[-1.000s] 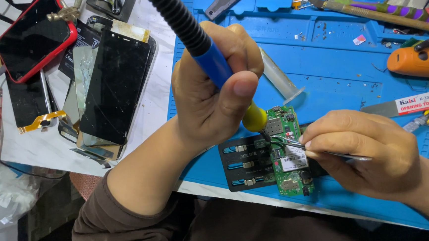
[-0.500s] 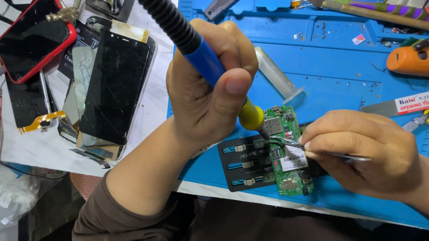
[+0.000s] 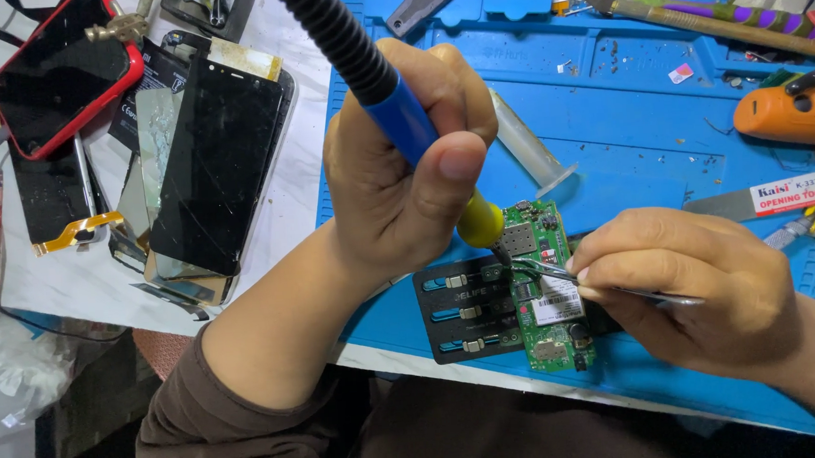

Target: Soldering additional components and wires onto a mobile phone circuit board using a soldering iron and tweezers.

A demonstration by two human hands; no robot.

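My left hand (image 3: pixel 405 182) grips a soldering iron (image 3: pixel 401 116) with a blue handle, black ribbed sleeve and yellow collar; its tip rests on a green circuit board (image 3: pixel 548 296). The board is clamped in a black holder (image 3: pixel 469 310) near the front edge of a blue work mat (image 3: pixel 635 102). My right hand (image 3: pixel 685 287) pinches metal tweezers (image 3: pixel 547 269) whose points meet the board right beside the iron's tip.
Several loose phone screens (image 3: pixel 215 161) and a red phone (image 3: pixel 63 76) lie on the white table at left. On the mat are a syringe (image 3: pixel 530 146), an orange tool (image 3: pixel 792 116), a purple-banded tool (image 3: pixel 715 17) and a metal opening tool (image 3: pixel 783 197).
The soldering iron has tilted a little, its handle leaning further left, while its tip stays on the board. The right hand and tweezers have not moved.
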